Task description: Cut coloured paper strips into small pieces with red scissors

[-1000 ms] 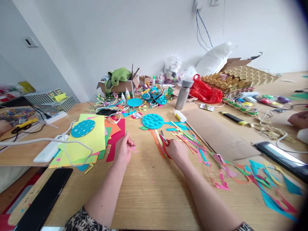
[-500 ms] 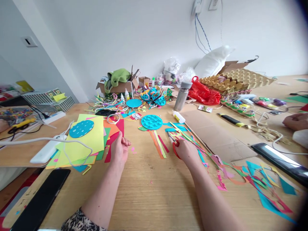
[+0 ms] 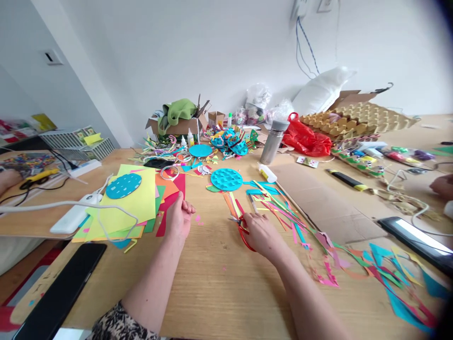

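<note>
My right hand (image 3: 261, 232) grips red-handled scissors (image 3: 246, 238), their tips pointing left by the ends of orange, yellow and red paper strips (image 3: 231, 203). Those strips lead up to a blue paper disc (image 3: 226, 179) with raised bumps. Resting left of the middle, my left hand (image 3: 180, 218) has its fingers curled, and I see nothing in them. Red paper (image 3: 172, 198) lies just behind it, with orange and green sheets alongside. Tiny pink scraps (image 3: 198, 219) are scattered between my hands.
A blue spotted oval (image 3: 123, 186) tops yellow sheets (image 3: 141, 208) at left. Paper offcuts (image 3: 384, 257) spread right of my right hand, beside flat cardboard (image 3: 318, 198). A metal bottle (image 3: 272, 144) and a glue bottle (image 3: 267, 173) stand and lie behind. A phone (image 3: 62, 288) sits front left.
My right hand has moved left and slightly nearer with the scissors, from the loose strips to the strips below the blue disc. My left hand stays about where it was.
</note>
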Tool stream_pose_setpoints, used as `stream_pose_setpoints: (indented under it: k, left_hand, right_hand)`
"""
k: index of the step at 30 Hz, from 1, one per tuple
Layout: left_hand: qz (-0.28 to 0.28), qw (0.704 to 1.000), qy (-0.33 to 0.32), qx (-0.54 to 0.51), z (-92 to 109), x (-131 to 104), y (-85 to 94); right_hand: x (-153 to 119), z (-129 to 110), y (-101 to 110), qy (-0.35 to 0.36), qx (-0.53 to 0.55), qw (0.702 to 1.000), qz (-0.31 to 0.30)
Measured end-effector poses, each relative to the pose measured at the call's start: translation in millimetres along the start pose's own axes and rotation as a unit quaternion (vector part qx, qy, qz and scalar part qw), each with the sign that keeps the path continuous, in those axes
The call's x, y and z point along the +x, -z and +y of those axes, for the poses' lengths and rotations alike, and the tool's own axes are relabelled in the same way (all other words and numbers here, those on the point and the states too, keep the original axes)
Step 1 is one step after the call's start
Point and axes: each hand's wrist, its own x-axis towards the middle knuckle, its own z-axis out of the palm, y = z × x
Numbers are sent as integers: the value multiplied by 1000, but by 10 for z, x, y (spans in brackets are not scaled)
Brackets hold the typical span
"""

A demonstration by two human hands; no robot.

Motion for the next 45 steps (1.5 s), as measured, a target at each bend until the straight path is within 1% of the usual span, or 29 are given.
stream_pose_setpoints:
  k: [4,7,11,15,17,19,21,22,23,25,26,27,29,31,35,37,39,43,45]
  left_hand:
    - [-1,1000,8,0,-10,4,7]
    - [-2,1000,13,2,-14,5,9]
    - [-6,1000,22,7,-15,1,2]
    - [-11,1000,25,10,-4,-5,-8]
    - [-17,999,30,15,5,-16,-14]
    - [-35,998,47,26,3,-44,-26]
    - [-71,993,82,53,-19,-98,-48]
    - [-94,988,103,73,-39,-135,-63]
    - [-130,978,125,105,-65,-178,-80]
    - [-204,953,159,155,-125,-272,-116]
    - [-240,938,178,176,-155,-318,-133]
    - [-276,922,196,187,-182,-359,-149]
    - [-318,908,203,185,-222,-418,-172]
    - [-318,914,184,174,-239,-439,-180]
    - [-256,944,117,174,-233,-404,-169]
    - [-234,949,78,194,-222,-386,-165]
    - [-228,947,55,219,-214,-382,-167]
    - [-255,934,66,241,-214,-400,-182]
    - [-254,934,67,243,-216,-400,-186]
  right_hand:
    - [-15,-30,2,-1,-23,1000,-4]
    - [-19,-50,22,-13,-37,999,-11]
    - [-15,-49,48,-31,-30,999,-15]
    - [-18,13,83,-46,7,999,-6]
    - [-23,68,110,-59,42,997,11]
    - [-26,129,141,-82,95,992,31]
    - [-29,175,174,-93,181,977,55]
    - [-31,187,191,-85,240,965,69]
    - [-36,187,208,-65,305,947,81]
    - [-50,153,244,-10,433,896,93]
    - [-58,121,261,15,486,869,89]
    - [-67,82,275,34,527,845,81]
    - [-80,-2,289,47,580,811,52]
    - [-80,-75,278,46,607,793,28]
    - [-46,-172,198,27,632,774,10]
    - [-26,-209,149,8,642,766,2]
    - [-14,-241,105,-12,647,762,5]
    - [-9,-266,54,-41,647,760,33]
    - [-11,-254,48,-39,638,768,40]
